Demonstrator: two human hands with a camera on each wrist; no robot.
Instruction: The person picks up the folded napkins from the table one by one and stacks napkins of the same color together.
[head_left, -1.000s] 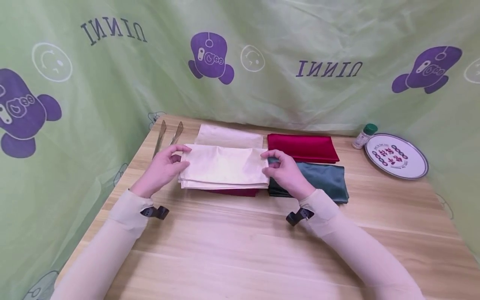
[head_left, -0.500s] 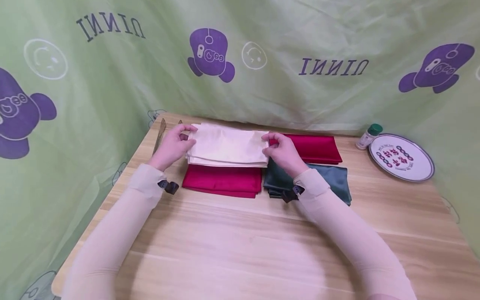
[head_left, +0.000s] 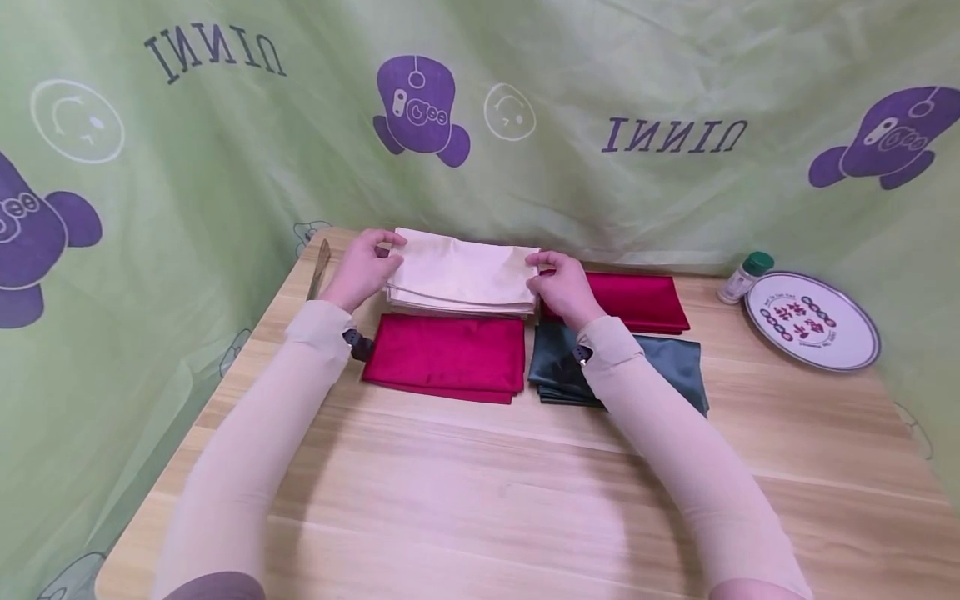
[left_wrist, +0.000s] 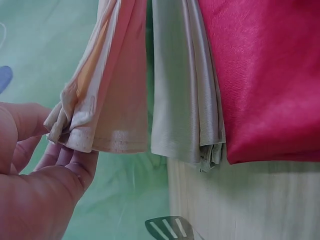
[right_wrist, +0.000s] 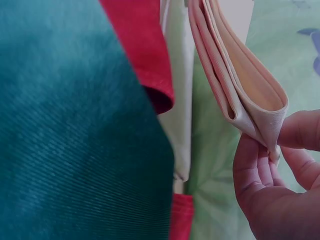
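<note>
Where left hand (head_left: 365, 271) and right hand (head_left: 564, 285) pinch opposite short ends between thumb and fingers, folded cream cloth (head_left: 465, 268) hangs near back edge of tabletop (head_left: 465, 487), left of centre. Long axis: side to side, roughly parallel to back edge — neither hand nearer. Second cream cloth (left_wrist: 175, 85): beneath held one, gap between them in left wrist view. Front red cloth (head_left: 450, 354): toward front edge from both creams. Teal cloth (head_left: 663, 362): right of front red. Rear red cloth (head_left: 637, 302): beyond teal, beside right hand. Plate (head_left: 813, 321): near right back corner.
</note>
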